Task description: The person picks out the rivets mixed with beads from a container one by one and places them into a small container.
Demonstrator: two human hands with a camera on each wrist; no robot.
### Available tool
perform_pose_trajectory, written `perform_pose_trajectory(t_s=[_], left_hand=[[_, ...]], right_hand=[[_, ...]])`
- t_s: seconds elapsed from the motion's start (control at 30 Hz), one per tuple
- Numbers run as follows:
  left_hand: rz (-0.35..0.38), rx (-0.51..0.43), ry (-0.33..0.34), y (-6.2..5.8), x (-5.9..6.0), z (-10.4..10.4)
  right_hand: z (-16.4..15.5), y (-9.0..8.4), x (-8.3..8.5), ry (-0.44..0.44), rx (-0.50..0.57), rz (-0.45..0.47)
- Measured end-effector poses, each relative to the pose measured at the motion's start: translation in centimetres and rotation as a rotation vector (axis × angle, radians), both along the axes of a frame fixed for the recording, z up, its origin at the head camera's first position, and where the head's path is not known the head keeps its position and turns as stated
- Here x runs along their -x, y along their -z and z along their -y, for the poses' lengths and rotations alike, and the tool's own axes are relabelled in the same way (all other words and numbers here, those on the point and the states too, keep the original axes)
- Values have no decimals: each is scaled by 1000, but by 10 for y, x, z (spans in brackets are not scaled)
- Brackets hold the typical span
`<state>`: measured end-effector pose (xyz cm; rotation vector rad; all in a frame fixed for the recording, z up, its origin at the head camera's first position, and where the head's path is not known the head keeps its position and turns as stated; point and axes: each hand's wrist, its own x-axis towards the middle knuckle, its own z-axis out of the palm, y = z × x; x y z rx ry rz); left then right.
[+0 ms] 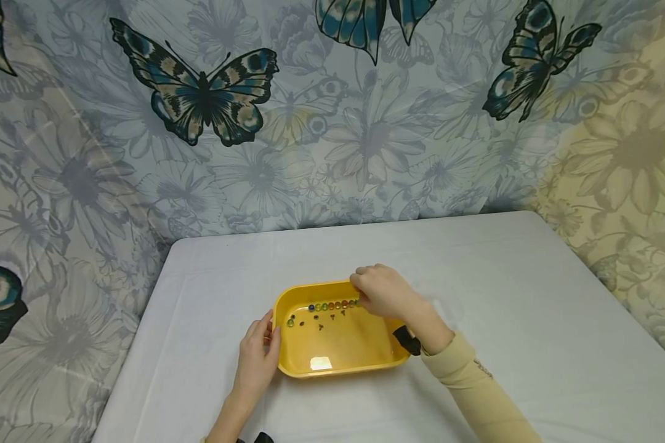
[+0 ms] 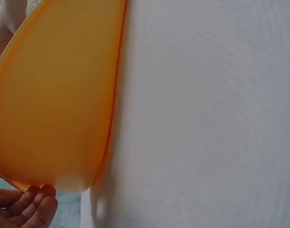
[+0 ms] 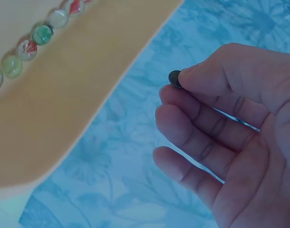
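Observation:
The yellow tray (image 1: 360, 354) is on the white table. At its left end, my left hand (image 1: 257, 354) holds the wall, fingertips (image 2: 47, 191) against the outside in the left wrist view. My right hand (image 1: 385, 292) is over the tray's far right rim. Between thumb and forefinger it pinches a small dark disc (image 3: 174, 79), like a tack head; the rest is hidden by the fingers. A row of glass marbles (image 3: 42, 34) runs along the tray's far wall. Several small brass-coloured tacks (image 1: 321, 327) lie loose in front of it.
A lone green marble (image 1: 290, 322) sits near the tray's left wall. The white-covered table (image 1: 216, 277) stretches around the tray. Behind it hangs patterned fabric (image 1: 310, 184) with butterflies.

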<state>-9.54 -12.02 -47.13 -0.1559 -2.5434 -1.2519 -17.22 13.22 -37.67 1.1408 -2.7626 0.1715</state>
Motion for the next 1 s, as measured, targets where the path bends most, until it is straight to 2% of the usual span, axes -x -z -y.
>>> perform_pose_trajectory(t_s=[0.4,1.0], left_hand=[[-4,-4,3,-1,-1,0],[-30,9,-2,2,0,-1]], right_hand=[[-11,-5,-3,23,32,-24],[-26,-1,-7,35,95,-60]])
